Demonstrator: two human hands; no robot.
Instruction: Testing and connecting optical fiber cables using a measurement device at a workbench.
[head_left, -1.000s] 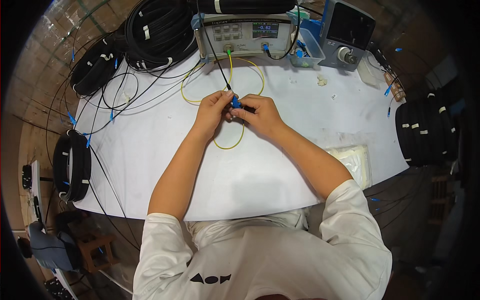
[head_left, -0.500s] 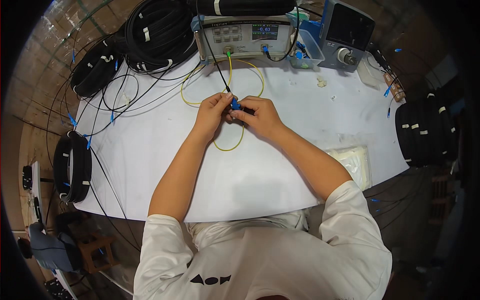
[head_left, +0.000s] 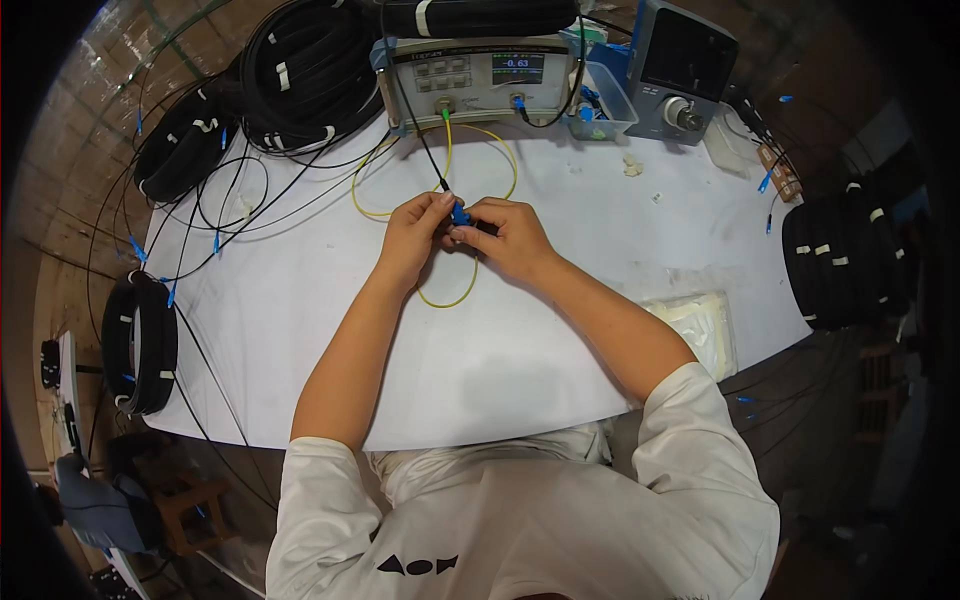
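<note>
Blue connector between two hands

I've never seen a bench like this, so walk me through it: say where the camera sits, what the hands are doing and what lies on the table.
The camera is worn on a person's head and looks down, so the edges bend. The left hand and right hand meet over a white table and together pinch a small blue connector on a thin yellow cable. That cable loops back to a grey instrument with a display. Coils of black cable lie around the rim, and a clear plastic bag sits to the right.
</note>
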